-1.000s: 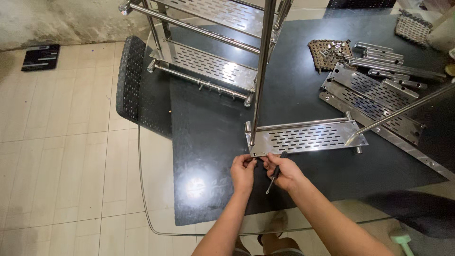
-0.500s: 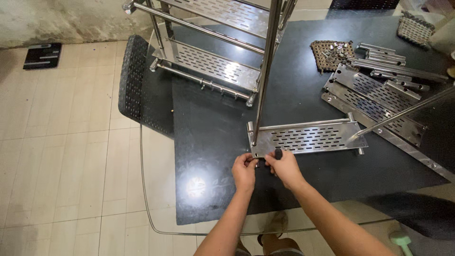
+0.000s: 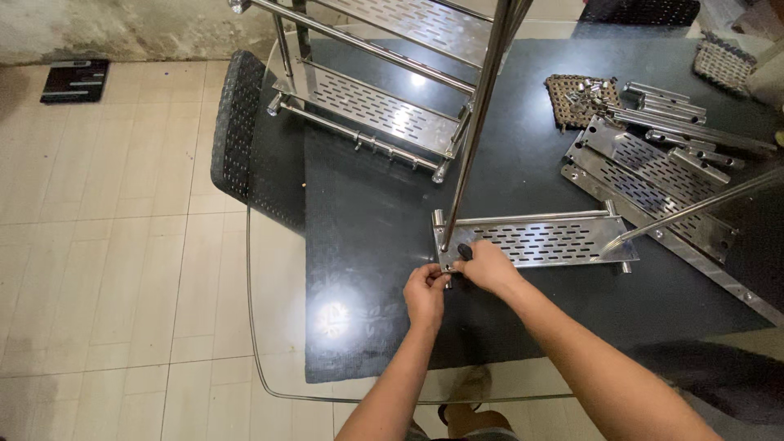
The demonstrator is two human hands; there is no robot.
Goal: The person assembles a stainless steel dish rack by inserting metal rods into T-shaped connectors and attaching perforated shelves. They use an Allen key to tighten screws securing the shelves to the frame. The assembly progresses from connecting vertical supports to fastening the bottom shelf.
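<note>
Black mat point(image 3: 367, 245) on glass table, left hand point(image 3: 426, 294) pinching perforated steel shelf point(image 3: 539, 242) corner, right hand point(image 3: 487, 266) clasping black-handled tool point(image 3: 464, 251), woven tray point(image 3: 576, 98) of fittings beyond.

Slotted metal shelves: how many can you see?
5: one at the hands, two on the rack, two stacked at right; more may be hidden.

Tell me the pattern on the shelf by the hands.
Shiny silver metal shelf with rows of short slots, seen in the head view.
</note>
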